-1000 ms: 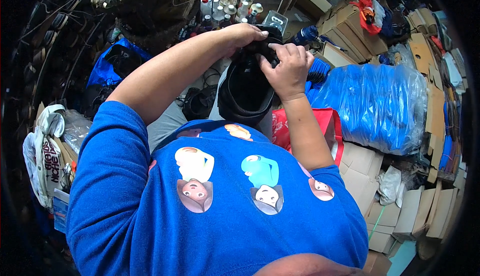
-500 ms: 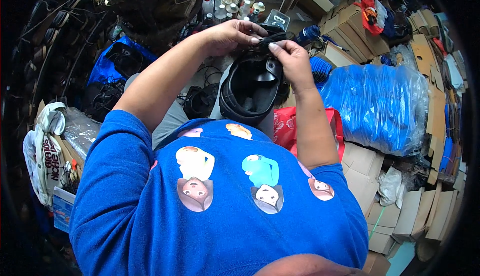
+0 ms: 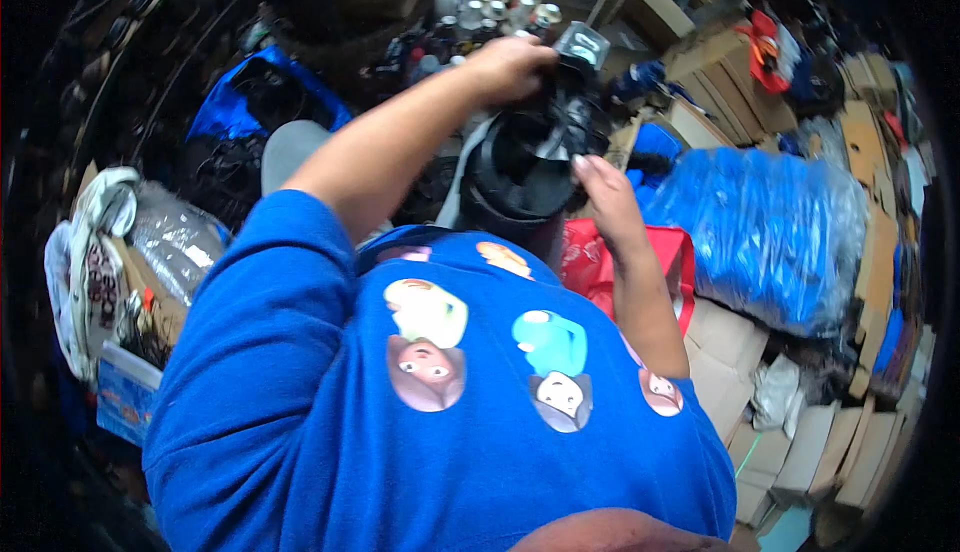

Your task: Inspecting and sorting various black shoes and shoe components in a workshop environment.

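Note:
A black, hollow, rounded item [image 3: 515, 187] with a thick rim rests at my lap, its opening facing up. It resembles an upturned helmet, but its kind is not certain. Glossy dark folds and strap-like parts show at its far side. My left hand [image 3: 513, 67], somewhat blurred, is closed on the dark part at the far edge; the fingertips are hidden. At the right side of the item, my right hand [image 3: 608, 192] holds the edge, thumb tip against it and the other fingers partly out of sight.
Several bottles [image 3: 480, 17] and a clear container [image 3: 583, 45] stand beyond my hands. To the right lie a plastic-wrapped blue bundle [image 3: 765, 227], a red bag [image 3: 590, 262] and cardboard pieces [image 3: 730, 347]. A blue bag [image 3: 240, 92] lies at the left.
My left hand has moved away from my right hand and a little to the right. My right hand has come down along the item's right side. The view has shifted slightly.

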`<control>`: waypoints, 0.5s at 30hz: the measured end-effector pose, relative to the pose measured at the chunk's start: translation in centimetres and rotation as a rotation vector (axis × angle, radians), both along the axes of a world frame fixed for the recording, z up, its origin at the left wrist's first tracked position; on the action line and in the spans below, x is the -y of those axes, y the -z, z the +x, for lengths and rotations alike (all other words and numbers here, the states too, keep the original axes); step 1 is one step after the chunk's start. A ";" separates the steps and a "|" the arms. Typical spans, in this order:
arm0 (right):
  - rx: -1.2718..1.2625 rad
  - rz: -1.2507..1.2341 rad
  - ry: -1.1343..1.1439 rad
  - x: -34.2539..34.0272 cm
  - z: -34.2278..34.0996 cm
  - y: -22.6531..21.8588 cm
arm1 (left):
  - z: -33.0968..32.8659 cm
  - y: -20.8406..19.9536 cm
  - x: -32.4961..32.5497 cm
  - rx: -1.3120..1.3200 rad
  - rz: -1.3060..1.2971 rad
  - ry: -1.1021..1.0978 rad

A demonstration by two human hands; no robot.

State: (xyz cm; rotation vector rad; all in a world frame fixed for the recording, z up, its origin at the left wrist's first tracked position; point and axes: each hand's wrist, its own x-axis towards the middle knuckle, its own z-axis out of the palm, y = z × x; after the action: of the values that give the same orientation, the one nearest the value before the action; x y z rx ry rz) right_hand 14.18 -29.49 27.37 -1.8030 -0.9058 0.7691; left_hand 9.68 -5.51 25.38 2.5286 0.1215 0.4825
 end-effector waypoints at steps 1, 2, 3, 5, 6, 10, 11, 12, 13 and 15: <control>0.012 -0.013 0.039 0.6 -0.2 0.3 | -0.1 0.8 0.7 -0.093 -0.064 -0.040; -0.012 -0.024 0.063 1.1 -0.4 0.6 | -0.3 1.1 0.8 -0.002 -0.108 -0.101; -0.029 -0.011 0.088 1.7 -0.6 0.8 | -0.9 1.3 1.1 0.018 -0.188 -0.116; -0.076 -0.090 0.164 2.4 -0.9 1.1 | -2.7 1.1 1.7 -0.197 -0.349 -0.225; -0.078 -0.058 0.155 2.6 -1.1 1.3 | -4.1 1.0 2.6 -0.373 -0.463 -0.230; -0.060 -0.005 0.108 3.2 -1.7 1.6 | -9.6 0.5 6.2 -0.476 -1.102 0.014; -0.068 0.044 0.134 3.2 -1.9 1.5 | -10.1 0.5 6.5 -0.567 -1.098 -0.026; -0.086 0.027 0.201 3.2 -2.0 1.5 | -10.8 0.6 6.7 -0.550 -1.182 -0.001; -0.154 0.072 0.228 3.1 -2.2 1.3 | -11.3 0.8 6.8 -0.488 -1.283 0.035; -0.281 0.189 0.145 2.7 -2.4 0.6 | -12.3 1.3 7.2 -0.356 -1.329 -0.027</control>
State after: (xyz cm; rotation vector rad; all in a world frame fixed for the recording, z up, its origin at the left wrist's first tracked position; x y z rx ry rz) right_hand 11.82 -32.22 26.75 -1.5314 -0.6339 0.7923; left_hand -2.65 -12.74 24.09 1.2650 0.4377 -0.0868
